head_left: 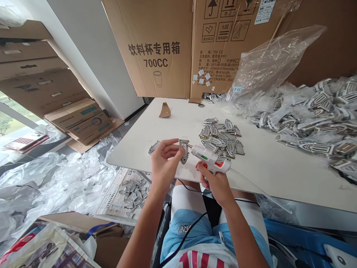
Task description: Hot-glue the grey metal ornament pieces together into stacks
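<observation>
Between the fingers and thumb of my left hand [166,158] is a small grey metal part [184,152], held up over the table's front edge. My right hand [214,178] is wrapped round the handle of a white hot glue gun [210,158], whose nozzle points left at the part's upper end. A long clear glue stick [262,191] sticks out of the gun's back. To the right and behind the gun, a loose pile of similar metal parts [220,137] lies on the white table [267,167]. Another part [154,147] rests just left of my left hand.
Many plastic-wrapped parts [315,119] are heaped at the right, beside a clear bag [267,67]. A large cardboard box [164,22] stands at the back. A cardboard scrap [164,110] lies on the table. The gun's black cord [189,238] crosses my lap.
</observation>
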### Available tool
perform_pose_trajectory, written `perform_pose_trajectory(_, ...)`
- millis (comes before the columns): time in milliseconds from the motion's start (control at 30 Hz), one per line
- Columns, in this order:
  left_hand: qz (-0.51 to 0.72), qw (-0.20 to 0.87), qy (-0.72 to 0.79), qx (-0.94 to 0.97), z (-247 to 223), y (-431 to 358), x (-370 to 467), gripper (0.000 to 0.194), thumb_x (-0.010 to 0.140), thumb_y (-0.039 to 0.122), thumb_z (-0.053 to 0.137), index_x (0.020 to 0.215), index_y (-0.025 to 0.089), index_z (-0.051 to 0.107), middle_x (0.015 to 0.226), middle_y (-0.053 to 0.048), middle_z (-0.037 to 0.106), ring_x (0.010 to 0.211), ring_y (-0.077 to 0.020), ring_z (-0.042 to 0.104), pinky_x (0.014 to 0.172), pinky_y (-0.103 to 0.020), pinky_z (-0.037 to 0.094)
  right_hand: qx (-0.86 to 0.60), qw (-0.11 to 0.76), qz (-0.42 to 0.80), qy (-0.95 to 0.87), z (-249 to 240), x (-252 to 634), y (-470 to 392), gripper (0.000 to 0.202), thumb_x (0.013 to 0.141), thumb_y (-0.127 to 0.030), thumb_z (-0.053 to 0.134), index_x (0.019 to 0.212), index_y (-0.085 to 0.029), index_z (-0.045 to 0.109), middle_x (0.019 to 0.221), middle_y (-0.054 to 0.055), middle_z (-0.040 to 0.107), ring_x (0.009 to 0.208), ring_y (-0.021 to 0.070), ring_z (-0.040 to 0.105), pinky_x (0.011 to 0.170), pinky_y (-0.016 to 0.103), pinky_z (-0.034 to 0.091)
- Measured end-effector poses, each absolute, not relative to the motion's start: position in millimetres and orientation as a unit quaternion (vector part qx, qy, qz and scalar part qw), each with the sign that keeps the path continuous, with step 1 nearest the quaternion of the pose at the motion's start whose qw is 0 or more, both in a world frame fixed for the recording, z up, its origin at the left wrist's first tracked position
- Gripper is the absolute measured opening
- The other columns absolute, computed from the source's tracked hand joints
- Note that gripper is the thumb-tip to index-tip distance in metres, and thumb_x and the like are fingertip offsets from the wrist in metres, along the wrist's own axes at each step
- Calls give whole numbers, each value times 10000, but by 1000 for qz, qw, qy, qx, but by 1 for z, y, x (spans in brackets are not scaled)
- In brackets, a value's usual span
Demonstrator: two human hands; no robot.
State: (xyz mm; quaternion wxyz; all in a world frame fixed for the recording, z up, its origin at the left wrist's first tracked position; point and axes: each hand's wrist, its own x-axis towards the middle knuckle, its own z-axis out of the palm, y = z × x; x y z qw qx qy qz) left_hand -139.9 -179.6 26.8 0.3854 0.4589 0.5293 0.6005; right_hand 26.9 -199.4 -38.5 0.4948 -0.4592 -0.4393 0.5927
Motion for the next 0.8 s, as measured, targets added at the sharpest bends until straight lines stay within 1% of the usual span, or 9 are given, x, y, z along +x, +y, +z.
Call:
perform_pose_trajectory(133,600,320,547,488,27,-180,-139,273,844,262,829,1099,210,748,872,-30,805,790,-187,755,814,-363,637,-465,505,584,-434,-38,25,-199,392,924,-564,762,930,-187,656,538,-81,453,435,72,352,412,202,264)
perform_pose_trajectory(267,577,215,568,546,29,-182,-139,227,865,208,787,1087,236,747,854,3,801,813,-180,758,852,-362,625,-466,516,572,-434,-36,23,-199,397,913,-568,780,962,-188,679,594,-68,496,457,70,344,424,209,267)
perform_pose_trajectory(367,551,128,572,594,31,-183,-139,212,879,165,749,1069,261,756,877,20,808,855,-177,768,881,-352,609,-467,508,570,-446,-33,23,-200,404,924,-579,765,984,-185,694,574,-73,472,475,85,339,443,222,274)
perform_pose_trajectory(433,542,94,568,612,31,-183,-139,219,888,149,726,1066,272,760,897,27,812,869,-172,775,884,-339,607,-470,493,575,-454,-31,25,-201,408,941,-582,746,1010,-182,701,547,-80,442,489,97,340,462,230,288)
perform_pose_trajectory(567,547,87,565,612,30,-183,-140,224,893,147,714,1066,281,760,903,34,812,860,-163,777,822,-304,625,-470,472,587,-460,-31,27,-201,414,954,-578,738,1067,-182,695,555,-83,439,515,107,349,488,238,310)
perform_pose_trajectory(700,556,113,574,591,29,-182,-139,154,895,179,723,1010,278,751,915,32,804,854,-158,769,759,-283,632,-463,469,593,-462,-33,28,-200,427,942,-579,752,1088,-185,678,572,-85,438,520,106,335,487,240,318)
perform_pose_trajectory(800,563,133,589,564,29,-181,-140,179,899,228,743,1070,278,726,914,22,801,850,-164,768,762,-296,637,-463,464,595,-464,-33,27,-200,438,930,-583,763,1076,-177,684,570,-84,429,515,103,335,473,238,306)
